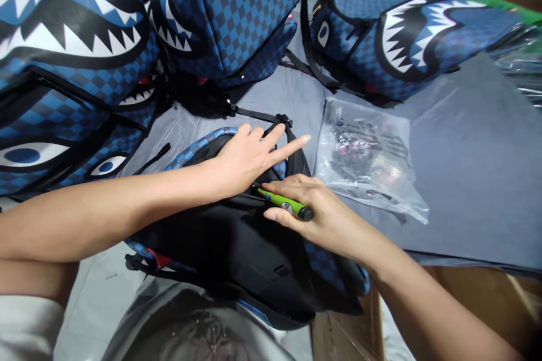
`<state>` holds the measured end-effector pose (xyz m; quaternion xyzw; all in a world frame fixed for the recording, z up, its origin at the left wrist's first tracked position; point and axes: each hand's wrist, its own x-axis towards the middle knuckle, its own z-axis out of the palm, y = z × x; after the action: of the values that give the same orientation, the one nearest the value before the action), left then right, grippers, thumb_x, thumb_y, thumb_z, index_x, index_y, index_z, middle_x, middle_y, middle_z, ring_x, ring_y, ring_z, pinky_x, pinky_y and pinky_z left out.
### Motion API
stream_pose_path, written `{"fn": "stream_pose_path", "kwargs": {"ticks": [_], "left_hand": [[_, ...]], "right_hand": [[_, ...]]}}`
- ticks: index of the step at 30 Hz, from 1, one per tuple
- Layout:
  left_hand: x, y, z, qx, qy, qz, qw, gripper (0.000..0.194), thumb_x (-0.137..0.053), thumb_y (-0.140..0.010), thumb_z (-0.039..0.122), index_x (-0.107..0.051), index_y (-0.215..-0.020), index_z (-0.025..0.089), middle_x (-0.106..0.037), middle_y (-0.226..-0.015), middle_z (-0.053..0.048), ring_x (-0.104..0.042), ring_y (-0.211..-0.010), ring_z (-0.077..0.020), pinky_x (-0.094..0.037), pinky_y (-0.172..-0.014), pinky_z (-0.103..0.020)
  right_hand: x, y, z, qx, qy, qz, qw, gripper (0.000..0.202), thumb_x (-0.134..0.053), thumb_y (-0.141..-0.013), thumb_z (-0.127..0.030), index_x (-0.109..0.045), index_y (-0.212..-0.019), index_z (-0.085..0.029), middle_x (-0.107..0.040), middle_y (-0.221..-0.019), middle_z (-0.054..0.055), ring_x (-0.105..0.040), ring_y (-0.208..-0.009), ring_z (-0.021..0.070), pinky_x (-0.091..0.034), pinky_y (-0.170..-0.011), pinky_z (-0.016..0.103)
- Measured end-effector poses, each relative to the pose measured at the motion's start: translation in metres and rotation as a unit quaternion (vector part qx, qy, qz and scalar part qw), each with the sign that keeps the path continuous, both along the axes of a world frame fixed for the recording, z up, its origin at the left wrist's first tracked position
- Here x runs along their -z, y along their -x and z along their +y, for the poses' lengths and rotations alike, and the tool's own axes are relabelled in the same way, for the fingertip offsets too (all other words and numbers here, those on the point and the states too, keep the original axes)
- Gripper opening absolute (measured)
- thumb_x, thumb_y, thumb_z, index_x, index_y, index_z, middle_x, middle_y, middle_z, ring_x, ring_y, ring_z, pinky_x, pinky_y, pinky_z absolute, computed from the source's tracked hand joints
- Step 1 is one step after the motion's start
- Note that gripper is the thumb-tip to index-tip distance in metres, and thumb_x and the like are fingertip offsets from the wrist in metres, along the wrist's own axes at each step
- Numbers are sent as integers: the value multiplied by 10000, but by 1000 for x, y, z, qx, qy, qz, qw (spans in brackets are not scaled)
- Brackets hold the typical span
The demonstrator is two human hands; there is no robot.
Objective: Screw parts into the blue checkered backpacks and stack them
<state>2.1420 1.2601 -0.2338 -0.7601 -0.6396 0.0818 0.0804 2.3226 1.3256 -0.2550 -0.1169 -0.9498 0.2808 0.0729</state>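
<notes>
A black backpack (237, 248) with blue checkered edges lies at the table's front edge, its dark side facing up. My right hand (305, 203) is closed on a green tool (283, 203) with a black end cap; the tool's tip meets the backpack fabric and is hard to make out. Across the upper part of the backpack rests my left hand (254, 155), fingers spread and holding nothing, just to the upper left of the tool. Black straps and a buckle (283, 119) lie beyond its fingertips.
Blue checkered shark-mouth backpacks (249, 5) are piled at the left and back, another (359, 39) at the back right. A clear plastic bag (368, 152) with small items lies on the grey table cover (478, 175). Below are a large plastic bag (186, 327) and cardboard (347, 333).
</notes>
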Motion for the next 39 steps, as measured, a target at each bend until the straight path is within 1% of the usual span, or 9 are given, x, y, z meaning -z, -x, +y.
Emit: {"fn": "stream_pose_path", "kwargs": {"ticks": [4,9,14,16,18,21,24,30,39], "left_hand": [[-2,0,2,-6,19,-13,1000,786,-505,-942,196,-90,-1607,258,-274,-1619,-178,-556,-1206,-329,-415,-939,-447],[-5,-1,2,-18,28,-31,999,833,-551,-930,202,-68,-1608,245,-245,-1630,-181,-541,-1225,-328,-410,-964,-436],[-8,-3,-2,-99,25,-42,994,991,-705,-854,290,-58,-1605,278,-239,-1628,-189,-394,-1363,-423,-348,-1044,-524],[-9,-4,-3,-111,24,-36,993,1009,-712,-846,308,-45,-1603,299,-259,-1623,-176,-420,-1336,-416,-361,-1028,-528],[-9,-4,-3,-112,24,-23,993,1023,-711,-843,320,-25,-1601,308,-279,-1616,-165,-477,-1274,-387,-384,-1000,-504],[-8,-4,-3,-105,24,5,994,1045,-712,-842,344,2,-1603,287,-285,-1608,-176,-504,-1238,-370,-393,-982,-479],[-8,-4,-3,-103,28,22,994,1010,-675,-873,362,16,-1604,266,-285,-1603,-188,-511,-1234,-359,-397,-974,-457],[-7,-3,-2,-107,27,23,994,882,-556,-950,364,31,-1602,273,-284,-1605,-186,-512,-1243,-333,-390,-987,-441],[-5,-2,-1,-108,34,4,994,872,-539,-955,330,45,-1600,282,-272,-1608,-170,-475,-1281,-332,-367,-1013,-454]], "right_hand": [[1,6,-3,24,-32,7,999,252,-644,-901,-255,-713,-1136,-197,-764,-940,76,-694,-882,232,-503,-813,412],[4,10,-8,21,-27,22,999,263,-647,-894,-218,-705,-1148,-180,-755,-942,70,-689,-877,220,-478,-818,402],[0,12,-9,22,-35,-2,999,262,-636,-901,-219,-708,-1151,-186,-744,-908,70,-681,-847,217,-489,-808,392],[-1,12,-9,22,-32,0,999,257,-634,-902,-222,-709,-1145,-187,-743,-915,72,-681,-853,217,-496,-818,390],[-1,13,-9,19,-27,3,999,257,-637,-896,-215,-710,-1141,-186,-746,-926,75,-685,-858,218,-503,-821,385],[0,14,-8,18,-23,0,1000,258,-637,-895,-213,-715,-1139,-182,-748,-921,79,-689,-847,218,-517,-813,381],[0,15,-8,20,-17,1,1000,267,-628,-901,-216,-713,-1153,-184,-747,-949,87,-690,-868,220,-535,-828,387],[-6,16,-5,-4,15,-5,1000,293,-597,-904,-177,-706,-1176,-166,-751,-1003,99,-688,-917,220,-566,-843,374],[-10,19,0,-16,44,-23,999,313,-589,-898,-157,-711,-1186,-170,-757,-1058,79,-704,-961,215,-582,-861,345]]}}
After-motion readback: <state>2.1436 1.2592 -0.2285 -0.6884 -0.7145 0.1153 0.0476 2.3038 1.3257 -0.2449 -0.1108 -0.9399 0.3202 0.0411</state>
